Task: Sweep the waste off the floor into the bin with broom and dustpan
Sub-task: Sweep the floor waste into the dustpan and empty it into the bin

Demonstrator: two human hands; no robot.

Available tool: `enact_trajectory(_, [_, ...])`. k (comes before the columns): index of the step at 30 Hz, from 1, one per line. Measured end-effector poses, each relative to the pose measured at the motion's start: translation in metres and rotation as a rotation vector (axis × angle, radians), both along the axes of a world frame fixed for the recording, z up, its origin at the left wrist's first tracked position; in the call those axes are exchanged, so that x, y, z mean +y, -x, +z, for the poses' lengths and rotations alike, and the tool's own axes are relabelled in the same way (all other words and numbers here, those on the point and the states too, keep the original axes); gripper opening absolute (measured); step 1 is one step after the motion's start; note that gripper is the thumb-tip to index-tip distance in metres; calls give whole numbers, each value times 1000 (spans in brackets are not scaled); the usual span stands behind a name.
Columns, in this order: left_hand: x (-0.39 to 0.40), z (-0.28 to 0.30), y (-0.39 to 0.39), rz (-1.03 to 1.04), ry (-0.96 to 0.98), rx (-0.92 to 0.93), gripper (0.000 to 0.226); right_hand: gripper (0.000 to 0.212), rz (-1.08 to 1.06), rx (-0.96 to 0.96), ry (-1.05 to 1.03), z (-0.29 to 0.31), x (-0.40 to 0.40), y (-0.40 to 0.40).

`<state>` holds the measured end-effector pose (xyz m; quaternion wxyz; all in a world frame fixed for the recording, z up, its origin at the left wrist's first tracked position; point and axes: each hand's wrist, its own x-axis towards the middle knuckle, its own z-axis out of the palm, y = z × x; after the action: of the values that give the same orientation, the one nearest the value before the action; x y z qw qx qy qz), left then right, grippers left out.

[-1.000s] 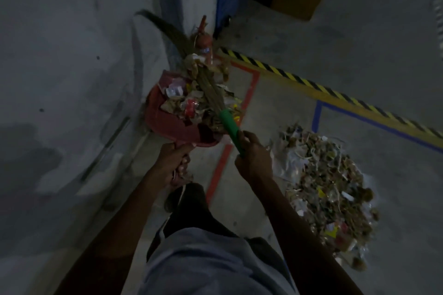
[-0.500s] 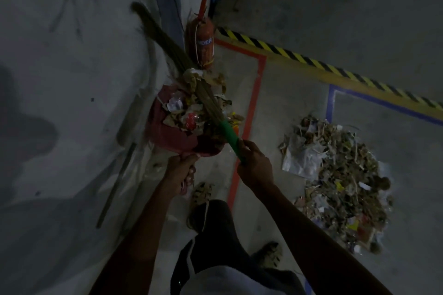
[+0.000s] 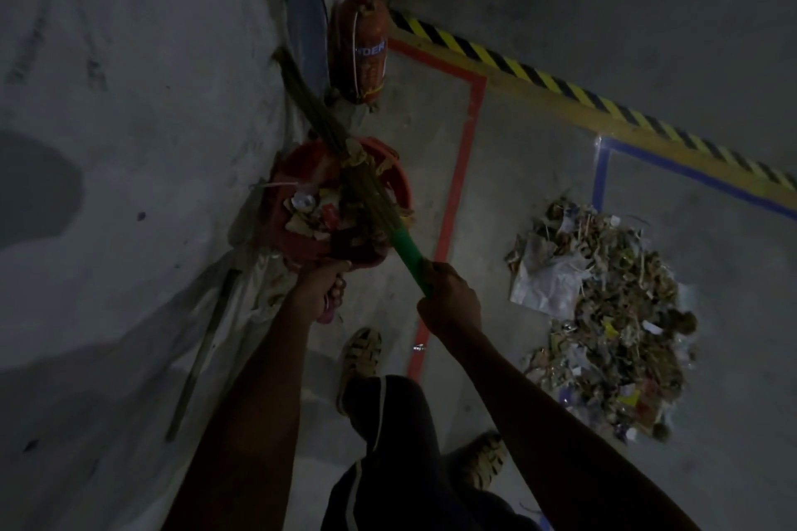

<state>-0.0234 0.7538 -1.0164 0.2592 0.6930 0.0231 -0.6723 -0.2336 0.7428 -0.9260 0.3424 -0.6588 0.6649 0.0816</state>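
- Dim concrete floor ran under us, marked with a red tape line, a blue tape line and a yellow-and-black hazard strip; a grey wall rose along its left edge.
- We saw a red fire extinguisher standing in the corner where the wall met the floor.
- Our left hand was curled round the handle of the red dustpan, which we held up near the wall, heaped with scraps of paper and wrappers.
- Our right hand gripped the green handle of the broom, whose bristles lay across the loaded pan and pointed toward the wall.
- We could see no bin, so we cannot say how near it was.
- 1 large pile of waste lay on the floor well to the right of the red line, close to the blue corner, with a crumpled white sheet at its left edge.
- We judged the task partly done: 1 panful was gathered and seemingly on its way to be tipped, not yet emptied.
- Most of the waste, as we judged it, remained to be swept, which would take several more panfuls.
- We thought the heaped pan could shed scraps if it tilted.
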Motion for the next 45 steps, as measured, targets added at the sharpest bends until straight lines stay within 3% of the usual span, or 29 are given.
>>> enact_trajectory(9, [-23, -25, -13, -83, -152, 13, 42, 65, -54, -18, 63, -19, 7, 7])
enact_trajectory(17, [-18, -23, -9, -85, -195, -8, 41, 67, -120, -11, 136, -7, 33, 25])
enact_trajectory(33, [60, 33, 29, 30, -136, -23, 40, 69, -217, -41, 138, 15, 130, 104])
enact_trajectory(45, [131, 68, 97, 127, 33, -95, 38, 66, -258, -154, 161, 17, 228, 209])
